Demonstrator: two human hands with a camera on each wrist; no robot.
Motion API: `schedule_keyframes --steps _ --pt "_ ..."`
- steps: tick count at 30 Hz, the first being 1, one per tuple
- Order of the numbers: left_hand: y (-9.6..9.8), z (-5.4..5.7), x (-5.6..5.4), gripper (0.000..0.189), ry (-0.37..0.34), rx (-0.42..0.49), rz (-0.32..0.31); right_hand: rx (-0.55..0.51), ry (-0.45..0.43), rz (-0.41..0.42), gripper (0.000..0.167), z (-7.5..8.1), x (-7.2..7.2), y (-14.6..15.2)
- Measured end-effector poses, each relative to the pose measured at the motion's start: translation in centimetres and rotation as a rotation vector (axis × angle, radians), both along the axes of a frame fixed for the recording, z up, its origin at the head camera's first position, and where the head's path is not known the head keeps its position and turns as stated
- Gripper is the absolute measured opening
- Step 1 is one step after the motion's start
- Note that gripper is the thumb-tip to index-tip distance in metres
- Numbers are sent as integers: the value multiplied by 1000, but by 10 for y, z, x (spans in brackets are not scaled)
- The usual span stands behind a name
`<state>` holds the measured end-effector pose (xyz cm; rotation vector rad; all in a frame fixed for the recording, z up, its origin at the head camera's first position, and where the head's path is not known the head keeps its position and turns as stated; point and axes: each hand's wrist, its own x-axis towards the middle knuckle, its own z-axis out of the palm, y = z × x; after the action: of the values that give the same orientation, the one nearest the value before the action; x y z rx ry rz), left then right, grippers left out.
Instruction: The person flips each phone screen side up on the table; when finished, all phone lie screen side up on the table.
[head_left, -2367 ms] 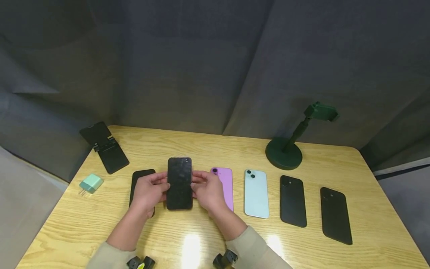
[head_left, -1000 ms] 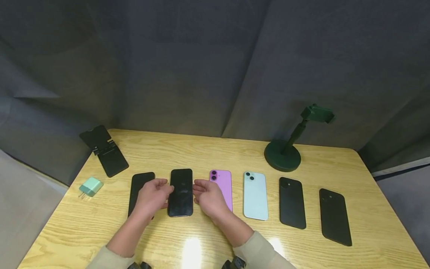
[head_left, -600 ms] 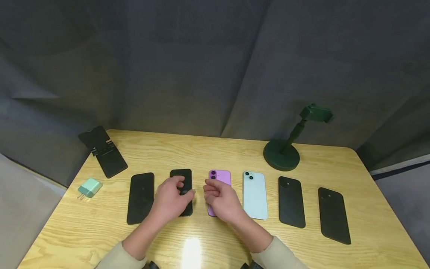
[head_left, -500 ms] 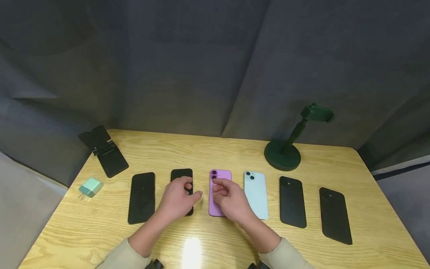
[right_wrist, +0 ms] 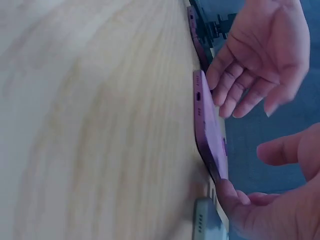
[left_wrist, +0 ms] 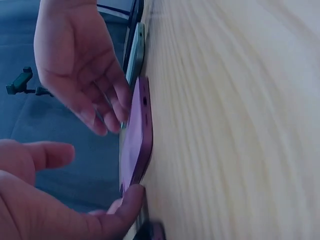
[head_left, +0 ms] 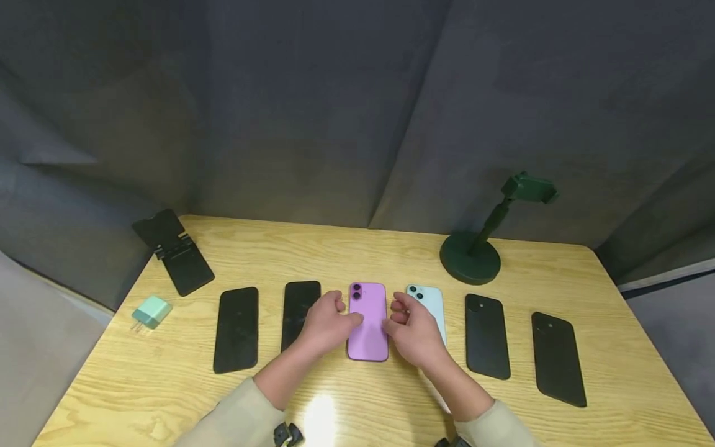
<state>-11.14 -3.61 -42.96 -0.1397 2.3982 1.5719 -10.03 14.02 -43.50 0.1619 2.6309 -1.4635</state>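
A purple phone [head_left: 368, 338] lies flat on the wooden table, its camera side up. My left hand [head_left: 328, 323] is at its left edge, with the thumb over the purple back in the head view. On the other side my right hand [head_left: 414, 332] has its fingertips by the right edge. Both wrist views show the thumbs raised off the phone and the fingers loosely bent beside its edges. Under my left hand is part of a black phone [head_left: 296, 307]; my right hand and forearm partly cover a light blue phone [head_left: 432, 301].
Another black phone [head_left: 236, 332] lies further left, beyond it a green charger plug [head_left: 152, 311] and a black folding stand [head_left: 181, 254]. To the right are a dark phone [head_left: 487, 338] and another dark phone [head_left: 558, 360]. A dark green phone stand [head_left: 471, 257] is at the back.
My hands earlier held the black phone second from left, then set it down on the table and let go. Both have since moved right to the purple phone.
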Motion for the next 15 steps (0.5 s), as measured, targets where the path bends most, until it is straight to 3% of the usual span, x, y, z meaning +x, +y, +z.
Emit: schedule_keyframes --steps 7,15 --pt "10 -1 3 80 -122 152 98 -56 -15 -28 62 -3 0 -7" --pt "11 3 1 78 -141 217 188 -80 -44 -101 61 -3 -7 -11"
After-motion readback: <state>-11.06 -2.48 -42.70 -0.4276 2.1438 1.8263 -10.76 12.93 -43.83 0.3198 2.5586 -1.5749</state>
